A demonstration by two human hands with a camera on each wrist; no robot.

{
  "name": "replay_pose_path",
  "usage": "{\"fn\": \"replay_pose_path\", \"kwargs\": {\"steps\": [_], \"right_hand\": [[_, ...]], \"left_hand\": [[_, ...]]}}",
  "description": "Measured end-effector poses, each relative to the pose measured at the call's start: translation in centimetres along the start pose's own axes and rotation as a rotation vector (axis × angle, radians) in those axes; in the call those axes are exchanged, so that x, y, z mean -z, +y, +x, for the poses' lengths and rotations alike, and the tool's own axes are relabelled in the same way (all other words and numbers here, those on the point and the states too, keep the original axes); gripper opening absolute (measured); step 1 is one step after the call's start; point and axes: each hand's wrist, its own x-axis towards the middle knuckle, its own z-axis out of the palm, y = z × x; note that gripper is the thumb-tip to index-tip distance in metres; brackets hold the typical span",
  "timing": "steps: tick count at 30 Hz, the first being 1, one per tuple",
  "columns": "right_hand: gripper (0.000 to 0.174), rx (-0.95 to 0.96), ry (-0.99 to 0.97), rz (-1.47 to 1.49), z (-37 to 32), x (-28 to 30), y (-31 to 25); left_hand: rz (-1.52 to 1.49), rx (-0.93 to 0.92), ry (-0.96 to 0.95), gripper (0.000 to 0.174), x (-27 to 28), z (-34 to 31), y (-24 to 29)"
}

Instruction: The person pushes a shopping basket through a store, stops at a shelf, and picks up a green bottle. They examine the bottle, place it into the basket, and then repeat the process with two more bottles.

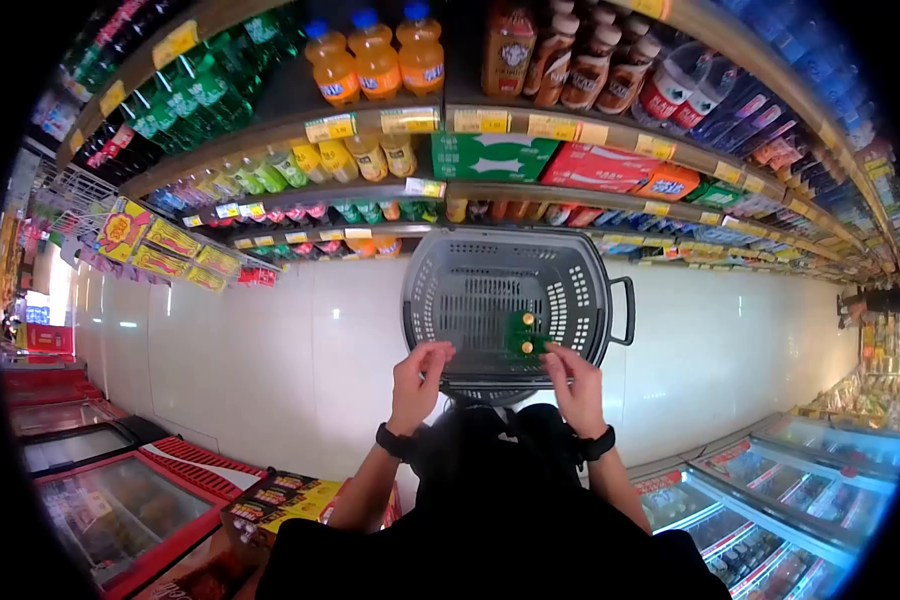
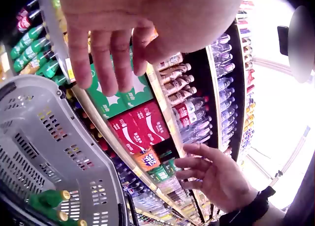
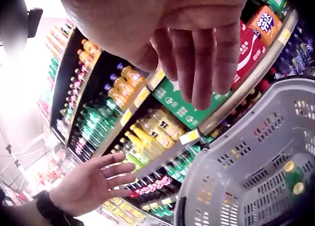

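Note:
A grey shopping basket [image 1: 422,300] with slotted walls stands in front of me. Green bottles with gold-coloured caps [image 1: 527,335] are grouped toward its near right corner; the left wrist view also catches these green bottles [image 2: 51,199]. Over the basket's near left edge, my left hand [image 1: 418,385] holds nothing, its fingers loosely extended. My right hand [image 1: 576,388] hovers at the near right edge, close to the bottles, and is likewise without anything in its grasp. In the right wrist view, the fingers [image 3: 202,63] of my right hand hang relaxed.
Beyond the basket runs a drinks shelf [image 1: 370,120] with orange soda bottles [image 1: 375,55], green cartons [image 1: 495,157] and red cartons [image 1: 600,167]. The basket's black handle [image 1: 625,310] sticks out right. Freezers [image 1: 120,510] flank me at left, a glass-topped chiller [image 1: 760,500] at right.

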Motion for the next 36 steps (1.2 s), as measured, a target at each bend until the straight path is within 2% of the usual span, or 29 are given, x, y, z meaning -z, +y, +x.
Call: {"fn": "replay_pose_path", "kwargs": {"steps": [3,6,9,11,16,19,23,26,32,36], "right_hand": [[0.024,0.112,-0.070,0.053,-0.4,-0.9,-1.5],[0.023,0.197,-0.218,0.036,-1.2,0.0,-3.7],[0.023,0.377,-0.309,0.011,-2.5,0.3,-3.9],[0.023,0.415,-0.336,0.058,-3.6,-0.2,-3.1],[0.023,0.449,-0.424,0.130,-5.7,-1.9,-3.2],[0.024,0.417,-0.513,0.197,-6.4,-2.8,-3.7],[0.023,0.523,-0.523,0.138,-7.2,-3.3,-5.1],[0.020,0.634,-0.507,0.119,-7.9,-4.9,-5.9],[0.020,0.695,-0.446,0.090,-8.3,-9.4,-9.7],[0.023,0.761,-0.530,-0.040,-7.8,-13.9,-13.3]], "left_hand": [[-0.020,-0.003,-0.002,0.024,0.0,-1.7,1.2],[-0.004,-0.065,0.039,0.023,0.1,-3.8,2.6],[0.033,-0.043,0.079,0.025,-0.1,-6.5,4.4],[0.051,-0.008,0.127,0.027,-0.1,-8.4,5.2],[0.107,-0.074,0.147,0.031,0.0,-12.0,6.8],[0.120,-0.095,0.251,0.032,0.4,-14.5,7.7],[0.092,-0.038,0.346,0.033,1.4,-17.7,7.1],[0.046,-0.009,0.348,0.035,3.1,-17.7,4.7],[-0.042,-0.173,0.361,0.033,7.1,-15.0,5.3],[-0.101,-0.215,0.373,0.031,11.8,-13.9,4.3]]}}
